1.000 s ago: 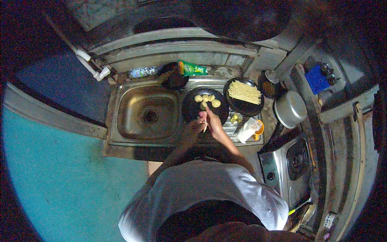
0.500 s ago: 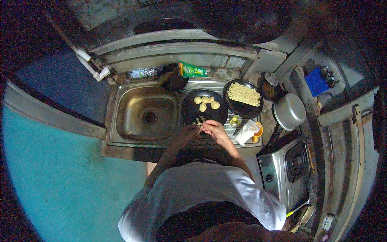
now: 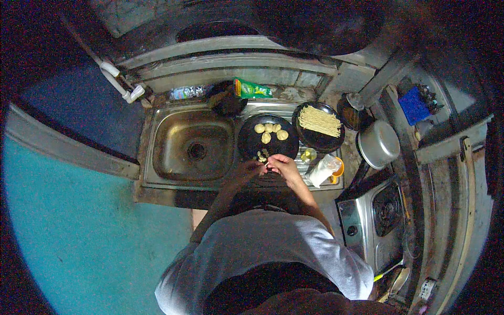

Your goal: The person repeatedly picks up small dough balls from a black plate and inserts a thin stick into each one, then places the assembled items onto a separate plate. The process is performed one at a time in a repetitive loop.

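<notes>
A round black plate [image 3: 251, 140] on the sink's drainboard holds several pale, round dough-like lumps [image 3: 266, 138]. Small pale pieces [image 3: 261, 156] lie at its near edge, just beyond my fingers. At that edge my left hand [image 3: 253, 169] and my right hand [image 3: 282, 166] meet, fingertips pinched close together. Whatever sits between the fingertips is too small to name. Right of this plate, a second black plate [image 3: 321, 145] bears a heap of pale noodle-like strands [image 3: 319, 121].
A steel sink basin [image 3: 173, 168] lies to the left. Right of my hands stand a small yellowish cup [image 3: 308, 155], a white bag [image 3: 322, 170] and an orange cup [image 3: 340, 168]. Further right are a silver pot [image 3: 379, 144] and a gas stove [image 3: 362, 215]. Behind lies a green packet [image 3: 253, 89].
My hands stay at the plate's near edge. The right fingers have shifted slightly, and the small pale pieces show more plainly. The whole view has moved a little.
</notes>
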